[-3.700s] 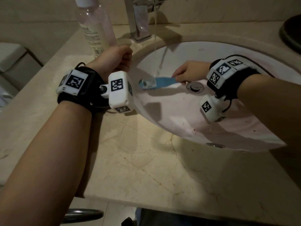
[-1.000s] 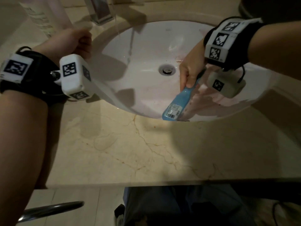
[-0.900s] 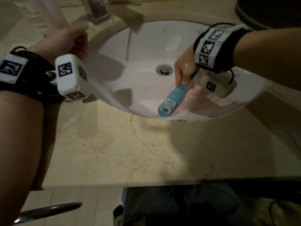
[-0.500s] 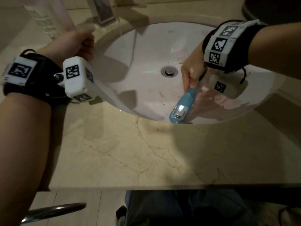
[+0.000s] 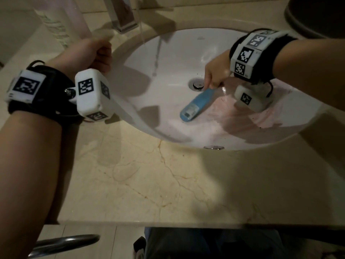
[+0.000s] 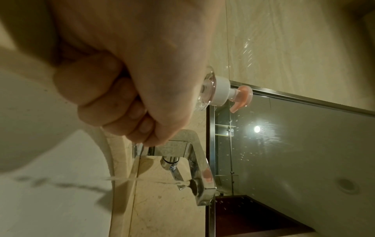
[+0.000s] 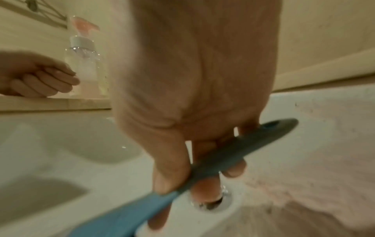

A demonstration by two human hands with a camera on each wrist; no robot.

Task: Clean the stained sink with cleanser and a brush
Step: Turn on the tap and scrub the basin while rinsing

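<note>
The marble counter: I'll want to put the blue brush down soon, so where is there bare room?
The beige marble counter lies bare along its near edge, in front of the white sink basin. Crowded: the back-left corner, with the clear pump bottle, chrome faucet and left hand.

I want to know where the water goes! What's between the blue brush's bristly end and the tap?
In the head view, bare white sink wall with the thin water stream lies between brush and tap.
</note>
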